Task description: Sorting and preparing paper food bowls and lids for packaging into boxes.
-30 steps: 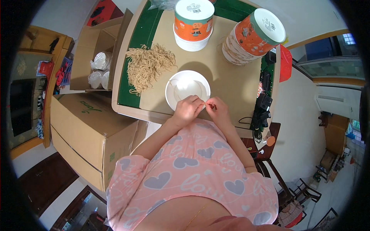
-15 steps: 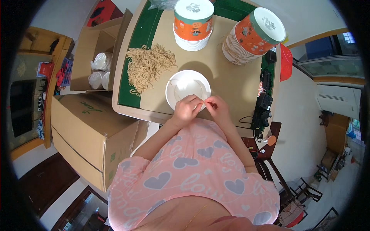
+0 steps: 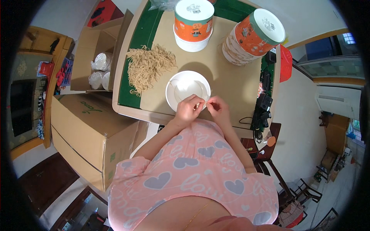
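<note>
Head view, string (image 3: 205,102) level between both fingers (image 3: 198,104)

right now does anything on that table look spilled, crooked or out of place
Yes, one thing. The right stack of orange paper tubs leans over, while the other orange tub stack beside it stands upright. The heap of tan strings lies loose, partly over the tan board's edge onto the green tabletop. Nothing looks spilled or broken.

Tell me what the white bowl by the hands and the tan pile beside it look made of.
White bowl: probably thin paper or plastic, smooth with a faint sheen, matching the nested orange cup stacks. Tan pile: loose thin strands, matte and curly, likely paper or fibre string; too small to tell for sure.
</note>
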